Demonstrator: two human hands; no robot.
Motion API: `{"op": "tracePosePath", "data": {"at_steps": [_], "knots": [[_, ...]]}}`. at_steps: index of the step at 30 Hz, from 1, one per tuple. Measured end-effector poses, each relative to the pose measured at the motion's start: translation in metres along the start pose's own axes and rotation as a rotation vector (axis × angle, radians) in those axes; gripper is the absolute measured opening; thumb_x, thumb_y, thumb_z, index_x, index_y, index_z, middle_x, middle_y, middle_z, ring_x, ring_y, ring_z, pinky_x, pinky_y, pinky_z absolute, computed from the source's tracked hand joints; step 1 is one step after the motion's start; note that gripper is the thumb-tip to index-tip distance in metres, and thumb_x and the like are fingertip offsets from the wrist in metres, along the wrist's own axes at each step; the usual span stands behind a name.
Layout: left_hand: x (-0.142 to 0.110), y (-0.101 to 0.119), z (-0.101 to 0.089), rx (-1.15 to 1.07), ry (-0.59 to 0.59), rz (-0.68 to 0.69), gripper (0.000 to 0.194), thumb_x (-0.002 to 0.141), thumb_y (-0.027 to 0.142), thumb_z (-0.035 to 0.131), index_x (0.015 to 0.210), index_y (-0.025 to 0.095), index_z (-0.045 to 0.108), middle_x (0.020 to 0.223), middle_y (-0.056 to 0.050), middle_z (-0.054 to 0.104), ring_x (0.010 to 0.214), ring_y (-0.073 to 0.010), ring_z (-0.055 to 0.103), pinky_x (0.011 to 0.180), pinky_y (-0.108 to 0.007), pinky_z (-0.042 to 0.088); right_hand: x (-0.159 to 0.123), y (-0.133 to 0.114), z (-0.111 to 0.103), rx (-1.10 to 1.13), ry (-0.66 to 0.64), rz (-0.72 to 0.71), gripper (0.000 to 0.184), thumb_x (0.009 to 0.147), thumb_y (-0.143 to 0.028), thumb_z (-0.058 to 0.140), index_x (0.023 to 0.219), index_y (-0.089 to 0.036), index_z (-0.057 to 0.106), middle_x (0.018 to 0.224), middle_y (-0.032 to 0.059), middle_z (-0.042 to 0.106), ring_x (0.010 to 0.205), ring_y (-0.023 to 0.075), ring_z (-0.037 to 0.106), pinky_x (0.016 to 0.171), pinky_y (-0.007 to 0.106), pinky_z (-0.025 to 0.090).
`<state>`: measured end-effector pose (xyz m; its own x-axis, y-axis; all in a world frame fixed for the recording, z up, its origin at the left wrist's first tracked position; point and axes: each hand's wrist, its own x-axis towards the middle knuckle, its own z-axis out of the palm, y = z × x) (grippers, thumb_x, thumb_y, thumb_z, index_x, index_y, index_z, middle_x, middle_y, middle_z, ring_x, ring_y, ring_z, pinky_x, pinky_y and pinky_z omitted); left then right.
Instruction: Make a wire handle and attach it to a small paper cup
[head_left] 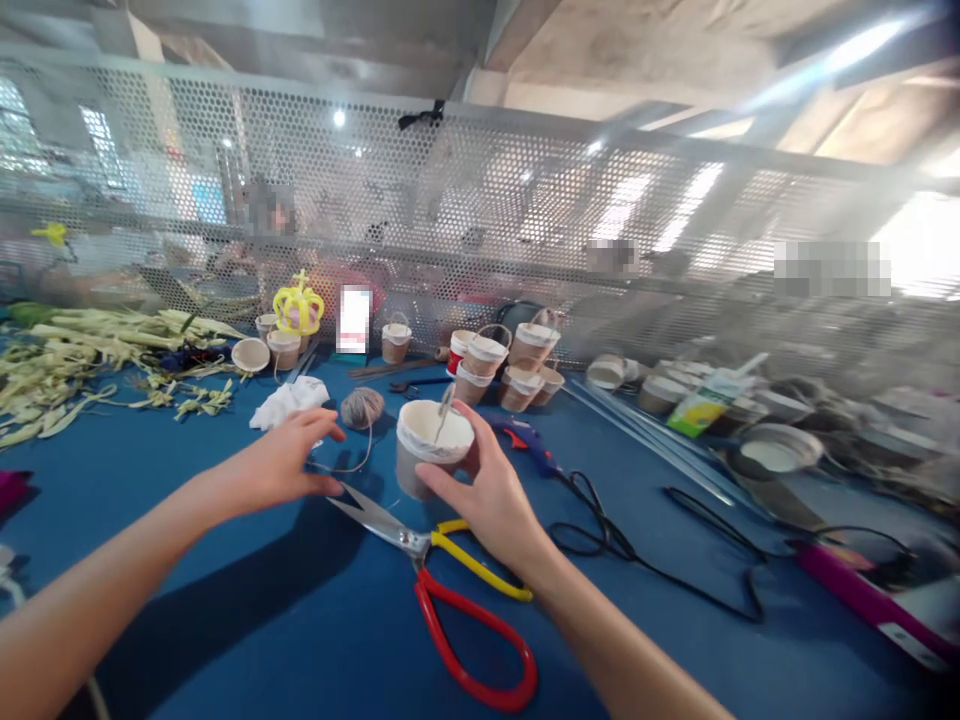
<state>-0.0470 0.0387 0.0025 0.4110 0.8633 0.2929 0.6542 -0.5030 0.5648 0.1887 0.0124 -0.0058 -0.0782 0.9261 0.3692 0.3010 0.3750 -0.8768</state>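
My right hand (487,490) is wrapped round a small cup-shaped bucket (420,470), brown-grey outside with a white lining folded over its rim. A short length of cord (444,415) rises from inside it. My left hand (296,455) hovers to the left of the bucket, thumb and fingers apart. From a ball of grey yarn (363,408), a strand curves towards my left fingers; I cannot tell whether it touches them. Below the hands, large scissors (409,540) with one red and one yellow handle lie spread on the blue table (285,620).
Several finished-looking buckets (480,355) stand along the mesh screen (480,200). A hot glue gun (529,440) with a black cable lies at right. Clear rods (660,440), dried husks (90,360), white cloth (291,400) and a lit phone (354,320) are around.
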Motion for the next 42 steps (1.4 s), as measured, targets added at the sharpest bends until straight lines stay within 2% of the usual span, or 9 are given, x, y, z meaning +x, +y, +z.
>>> {"op": "tracePosePath", "data": {"at_steps": [3,6,12,16,20,24,30,34,42], "knots": [[-0.003,0.016,0.016,-0.117,-0.111,-0.066,0.061,0.063,0.042,0.067,0.116,0.017,0.049,0.108,-0.015,0.061,0.101,-0.0312,0.055,0.087,-0.049,0.04,-0.004,-0.004,0.007,0.028,-0.042,-0.034,0.071,0.067,-0.029,0.067,0.128,-0.018,0.031,0.119,0.0133,0.053,0.099,0.0217,0.058,0.085,0.038,0.049],[-0.004,0.031,0.038,-0.525,-0.149,0.071,0.086,0.059,0.036,0.073,0.131,0.02,0.03,0.123,-0.014,0.052,0.11,-0.0286,0.051,0.09,-0.044,0.042,-0.009,-0.006,0.016,0.007,-0.071,-0.059,0.074,0.066,-0.028,0.068,0.129,-0.018,0.031,0.122,0.0143,0.051,0.102,0.0227,0.056,0.089,0.039,0.046],[-0.003,0.038,0.06,-0.849,-0.062,0.047,0.078,0.063,0.031,0.072,0.128,0.017,0.031,0.129,-0.015,0.046,0.117,-0.0275,0.045,0.099,-0.044,0.036,-0.014,-0.007,0.014,-0.078,-0.127,-0.123,0.079,0.068,-0.038,0.068,0.132,-0.015,0.027,0.127,0.0183,0.045,0.11,0.0266,0.051,0.092,0.043,0.044],[-0.003,0.038,0.05,-0.864,-0.1,0.014,0.082,0.06,0.026,0.074,0.129,0.017,0.03,0.129,-0.016,0.045,0.117,-0.0294,0.045,0.098,-0.046,0.036,-0.002,-0.024,-0.011,-0.101,-0.177,-0.274,0.061,0.079,-0.042,0.055,0.13,-0.016,0.032,0.12,0.016,0.048,0.108,0.0231,0.051,0.085,0.039,0.049],[-0.003,0.038,0.044,-0.845,-0.205,0.052,0.08,0.062,0.024,0.073,0.129,0.019,0.03,0.128,-0.015,0.047,0.116,-0.0286,0.046,0.096,-0.045,0.038,0.015,-0.054,-0.034,-0.269,-0.183,-0.497,0.037,0.084,-0.03,0.052,0.12,-0.022,0.046,0.122,0.0109,0.048,0.109,0.019,0.05,0.086,0.036,0.048],[-0.003,0.041,0.044,-0.72,-0.255,0.165,0.072,0.066,0.025,0.07,0.126,0.019,0.031,0.126,-0.013,0.047,0.114,-0.0273,0.047,0.095,-0.042,0.04,0.025,-0.083,-0.038,-0.418,-0.407,-0.697,0.021,0.081,-0.03,0.057,0.097,-0.017,0.058,0.104,0.0098,0.06,0.104,0.019,0.052,0.089,0.035,0.044],[-0.003,0.043,0.044,-0.525,-0.171,0.259,0.061,0.067,0.023,0.068,0.12,0.02,0.035,0.116,-0.009,0.051,0.103,-0.0244,0.052,0.086,-0.037,0.045,0.022,-0.103,-0.033,-0.654,-0.67,-0.687,0.017,0.083,-0.029,0.055,0.074,-0.015,0.06,0.074,0.0047,0.062,0.087,0.0188,0.054,0.081,0.035,0.043],[-0.002,0.041,0.044,-0.509,-0.031,0.283,0.064,0.066,0.017,0.067,0.121,0.022,0.033,0.117,-0.009,0.047,0.104,-0.0241,0.05,0.086,-0.036,0.044,0.016,-0.102,-0.031,-0.783,-0.637,-0.689,0.021,0.078,-0.034,0.059,0.07,-0.015,0.06,0.08,0.0069,0.062,0.091,0.0216,0.051,0.085,0.038,0.04],[0.001,0.03,0.051,-0.478,0.131,0.259,0.07,0.064,0.016,0.068,0.123,0.025,0.031,0.118,-0.01,0.044,0.107,-0.026,0.048,0.09,-0.041,0.042,0.01,-0.089,-0.019,-0.9,-0.489,-0.82,0.022,0.084,-0.021,0.05,0.063,-0.019,0.058,0.07,0.0042,0.058,0.086,0.0201,0.051,0.088,0.042,0.037]]}}
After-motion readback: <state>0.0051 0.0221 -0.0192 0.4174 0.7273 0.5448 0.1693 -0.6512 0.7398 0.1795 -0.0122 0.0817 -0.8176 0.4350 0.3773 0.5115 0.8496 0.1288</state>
